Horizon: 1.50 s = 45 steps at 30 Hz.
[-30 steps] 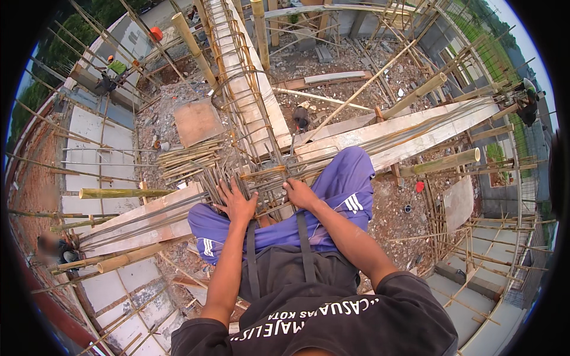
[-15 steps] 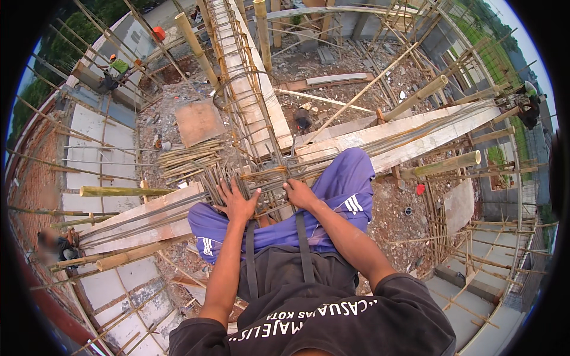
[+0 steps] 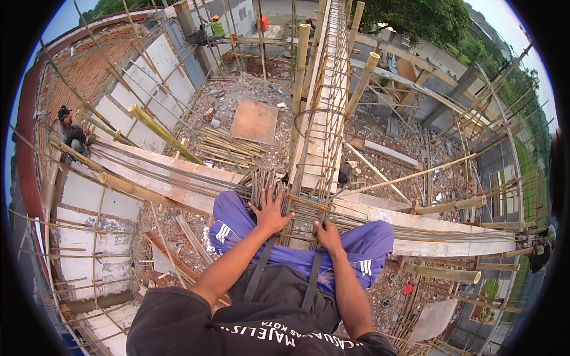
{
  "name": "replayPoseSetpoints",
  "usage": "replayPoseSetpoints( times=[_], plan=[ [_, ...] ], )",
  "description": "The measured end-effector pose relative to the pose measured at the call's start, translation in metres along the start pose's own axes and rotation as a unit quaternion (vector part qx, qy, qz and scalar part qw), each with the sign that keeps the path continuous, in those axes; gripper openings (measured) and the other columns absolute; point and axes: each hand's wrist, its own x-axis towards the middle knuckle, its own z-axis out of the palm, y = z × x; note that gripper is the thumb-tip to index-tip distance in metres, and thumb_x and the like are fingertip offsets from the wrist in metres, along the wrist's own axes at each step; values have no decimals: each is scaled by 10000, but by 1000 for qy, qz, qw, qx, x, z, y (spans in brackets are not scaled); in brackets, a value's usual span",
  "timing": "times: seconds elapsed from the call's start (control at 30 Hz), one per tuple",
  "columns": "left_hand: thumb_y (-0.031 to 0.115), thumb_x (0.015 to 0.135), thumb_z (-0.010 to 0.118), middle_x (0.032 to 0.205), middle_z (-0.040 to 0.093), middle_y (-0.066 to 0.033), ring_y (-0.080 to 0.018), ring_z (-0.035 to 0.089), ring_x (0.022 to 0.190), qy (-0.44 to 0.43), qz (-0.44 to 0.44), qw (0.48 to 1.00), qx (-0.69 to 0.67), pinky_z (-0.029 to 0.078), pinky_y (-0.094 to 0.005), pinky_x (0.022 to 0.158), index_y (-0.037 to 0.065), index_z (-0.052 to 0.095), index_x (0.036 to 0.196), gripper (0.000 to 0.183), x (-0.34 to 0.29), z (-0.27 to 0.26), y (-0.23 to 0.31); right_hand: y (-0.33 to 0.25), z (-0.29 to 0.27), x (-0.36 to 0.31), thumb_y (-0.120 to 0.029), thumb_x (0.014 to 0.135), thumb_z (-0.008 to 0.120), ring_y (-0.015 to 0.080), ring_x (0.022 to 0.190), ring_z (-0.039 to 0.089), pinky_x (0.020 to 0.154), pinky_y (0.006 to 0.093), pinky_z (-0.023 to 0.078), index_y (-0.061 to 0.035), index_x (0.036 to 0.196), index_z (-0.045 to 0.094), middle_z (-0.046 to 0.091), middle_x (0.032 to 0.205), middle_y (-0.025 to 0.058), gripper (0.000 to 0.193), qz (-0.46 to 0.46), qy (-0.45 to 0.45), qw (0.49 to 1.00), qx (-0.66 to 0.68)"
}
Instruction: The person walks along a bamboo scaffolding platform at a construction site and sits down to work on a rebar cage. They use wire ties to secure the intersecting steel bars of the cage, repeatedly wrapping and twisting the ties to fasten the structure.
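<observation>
Beneath the left hand (image 3: 273, 215), fingers wide, rods (image 3: 261, 181); to its right, right hand (image 3: 328, 235) beside tied bars (image 3: 310, 206), hold indeterminable.

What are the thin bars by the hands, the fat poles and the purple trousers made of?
Thin bars: probably steel, dull grey with rusty patches. Fat poles: likely bamboo, smooth and yellowish, with round cut ends. Purple trousers: soft-looking cloth, because it creases; which fibre, I can't tell.

Brown board (image 3: 254, 121) on rubble (image 3: 228, 94), bamboo pile (image 3: 228, 146) beside it, leafy tree (image 3: 418, 21)
</observation>
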Motion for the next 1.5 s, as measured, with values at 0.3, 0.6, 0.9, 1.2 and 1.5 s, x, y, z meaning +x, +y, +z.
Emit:
replayPoseSetpoints(
  times=[0.3, 0.6, 0.9, 1.2, 1.5],
  plan=[
    [608, 873, 677, 1713, 36, -112, -348, -32, 1579, -11, -1, 1000, -7, 35, -842, 1110, 207, 253, 1621, 949, -6, 2, -1, -21, -18, -6, -309, 985, 659, 230, 774, 703, 717, 368, 537, 55, 1046, 651, 731, 884, 149, 369, 82, -81, 991, 72],
    [606, 856, 694, 1716, 32, -120, -351, -21, 1581, -20, 8, 1000, 3, 39, -836, 1110, 207, 257, 1618, 965, 3, -6, 9, -24, -24, -4, -285, 972, 664, 320, 898, 723, 828, 411, 532, 66, 1101, 649, 742, 974, 226, 374, 54, -55, 996, 35],
    [562, 825, 760, 1708, 96, -125, -356, 33, 1578, 14, -7, 1000, -15, 54, -818, 1122, 207, 307, 1597, 963, 7, 8, 7, -18, -19, -1, -343, 910, 706, 508, 1040, 649, 892, 524, 501, 66, 1076, 596, 674, 1022, 352, 454, 72, -60, 995, 33],
    [575, 793, 783, 1696, 118, -116, -364, 65, 1572, 22, -4, 1000, 8, 111, -834, 1104, 206, 311, 1581, 990, 8, 17, 2, -25, -22, -8, -358, 905, 727, 466, 1158, 628, 981, 486, 488, 65, 1219, 598, 663, 1191, 324, 542, 77, -81, 994, -2],
    [564, 784, 795, 1690, 138, -138, -375, 75, 1569, 34, 4, 999, -3, 106, -837, 1096, 172, 340, 1564, 984, 7, 17, 1, -14, -13, -1, -357, 907, 721, 474, 1109, 638, 944, 494, 496, 57, 1123, 625, 679, 1106, 321, 477, 65, -84, 994, -36]
  ],
)
